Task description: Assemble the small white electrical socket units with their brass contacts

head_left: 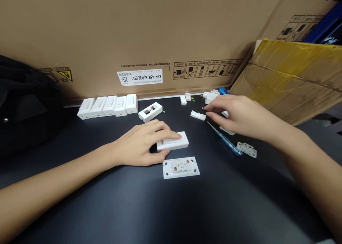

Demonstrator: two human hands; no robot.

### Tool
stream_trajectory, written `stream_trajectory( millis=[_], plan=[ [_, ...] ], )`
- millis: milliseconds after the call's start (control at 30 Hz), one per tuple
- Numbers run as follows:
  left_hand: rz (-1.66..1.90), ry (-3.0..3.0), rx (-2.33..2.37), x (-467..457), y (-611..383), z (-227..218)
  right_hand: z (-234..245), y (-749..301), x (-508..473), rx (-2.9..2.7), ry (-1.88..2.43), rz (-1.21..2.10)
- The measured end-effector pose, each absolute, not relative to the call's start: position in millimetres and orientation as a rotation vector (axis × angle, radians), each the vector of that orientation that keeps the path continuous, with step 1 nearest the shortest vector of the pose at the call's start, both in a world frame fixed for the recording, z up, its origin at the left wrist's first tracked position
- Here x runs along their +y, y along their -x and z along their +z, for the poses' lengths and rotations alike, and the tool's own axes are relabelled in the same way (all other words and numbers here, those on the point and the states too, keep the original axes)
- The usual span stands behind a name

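Note:
My left hand [144, 143] lies over a white wall switch [183, 140], its fingers on the top face and the thumb along the near side. Just in front of that switch is a flat white mounting plate [195, 162] with a switch mechanism and screws. My right hand [232, 112] hovers at the right, thumb and forefinger slightly apart, nothing visible between them. By its fingertips are a tiny brass piece [203, 108] and a narrow white rocker piece [198, 115]. Other white parts are partly hidden beneath the hand. A blue screwdriver [227, 142] points toward the fingers.
Several white switches [109, 105] stand in a row at the back left, beside a white frame [150, 112]. Small white parts [183, 99] lie farther back. A clear-white plate [247, 149] is at the right. Cardboard boxes [139, 30] wall the back; a black bag [26, 101] sits left.

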State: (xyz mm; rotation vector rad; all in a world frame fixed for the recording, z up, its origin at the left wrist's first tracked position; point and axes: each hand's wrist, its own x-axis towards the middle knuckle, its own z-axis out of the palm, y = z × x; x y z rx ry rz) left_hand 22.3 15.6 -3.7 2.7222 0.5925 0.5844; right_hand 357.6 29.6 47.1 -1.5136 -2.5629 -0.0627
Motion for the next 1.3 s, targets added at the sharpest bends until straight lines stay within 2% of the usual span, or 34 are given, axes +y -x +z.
stream_trajectory(
  millis=[133,700,967,1300],
  plan=[
    [0.575,-2.727,0.601,16,-22,-5,44,-387,47,-2.479,1.699,-0.043],
    [0.602,-2.704,0.623,17,-22,-8,30,-374,50,-2.585,1.638,0.082],
    [0.500,-2.639,0.767,13,-21,-4,33,-367,45,-2.573,1.572,0.097],
    [0.652,-2.607,0.671,16,-20,-4,41,-381,47,-2.546,1.583,0.110]
  ],
)
